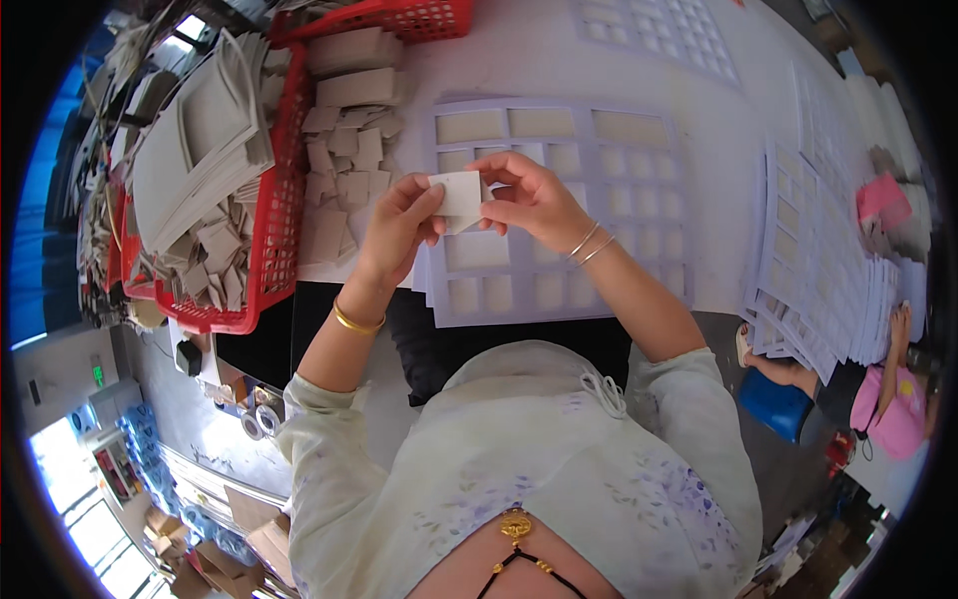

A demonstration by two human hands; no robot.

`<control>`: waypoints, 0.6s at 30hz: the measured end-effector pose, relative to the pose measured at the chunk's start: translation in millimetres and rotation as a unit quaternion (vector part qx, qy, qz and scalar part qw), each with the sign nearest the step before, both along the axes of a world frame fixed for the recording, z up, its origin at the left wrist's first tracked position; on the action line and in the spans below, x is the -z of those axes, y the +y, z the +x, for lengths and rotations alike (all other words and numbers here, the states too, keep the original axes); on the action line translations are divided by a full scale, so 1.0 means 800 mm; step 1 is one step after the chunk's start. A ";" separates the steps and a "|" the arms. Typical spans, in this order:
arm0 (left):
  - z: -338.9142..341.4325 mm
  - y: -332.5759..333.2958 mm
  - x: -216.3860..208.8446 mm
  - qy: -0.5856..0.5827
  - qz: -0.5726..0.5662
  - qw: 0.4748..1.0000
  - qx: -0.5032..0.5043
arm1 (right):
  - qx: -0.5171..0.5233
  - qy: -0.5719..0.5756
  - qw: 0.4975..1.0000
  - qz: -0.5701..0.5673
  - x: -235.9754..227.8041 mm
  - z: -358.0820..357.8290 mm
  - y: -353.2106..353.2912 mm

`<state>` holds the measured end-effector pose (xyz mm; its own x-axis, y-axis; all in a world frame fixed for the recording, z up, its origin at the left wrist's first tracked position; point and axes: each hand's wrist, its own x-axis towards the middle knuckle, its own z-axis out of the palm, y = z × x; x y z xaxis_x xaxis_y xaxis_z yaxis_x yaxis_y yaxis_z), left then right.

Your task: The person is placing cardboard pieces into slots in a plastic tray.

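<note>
Between my two hands are a few small whitish cardboard pieces (pixel 460 196), held up over the table. My left hand (pixel 407 215) pinches their left side, its thumb lying on the front face. On the right side, my right hand (pixel 529 200) grips them between thumb and curled fingers. Just beneath lies a pale lavender sheet with a grid of rectangular frames (pixel 609 285); many of its frames hold cream-coloured pieces. My hands and the held pieces hide part of this sheet.
Left stands a red plastic basket (pixel 291 170) heaped with cardboard offcuts (pixel 200 130). Loose cardboard pieces (pixel 349 150) lie beside it. A second red basket (pixel 419 18) is at the back. More lavender grid sheets (pixel 813 240) are piled right, near another person in pink (pixel 888 409) and a blue stool (pixel 773 404).
</note>
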<state>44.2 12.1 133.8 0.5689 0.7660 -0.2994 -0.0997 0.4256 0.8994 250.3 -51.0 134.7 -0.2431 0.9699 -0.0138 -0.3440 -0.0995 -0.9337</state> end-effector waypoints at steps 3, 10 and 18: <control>0.041 0.012 0.022 -0.015 0.003 0.999 -0.034 | 0.117 -0.079 0.990 -0.022 0.026 0.045 -0.019; 0.123 0.070 0.077 0.226 0.297 0.925 0.072 | 0.275 -0.274 0.918 -0.078 0.050 0.154 -0.013; 0.161 0.085 0.092 0.286 0.437 0.841 0.142 | 0.227 -0.313 0.922 -0.026 0.088 0.176 0.004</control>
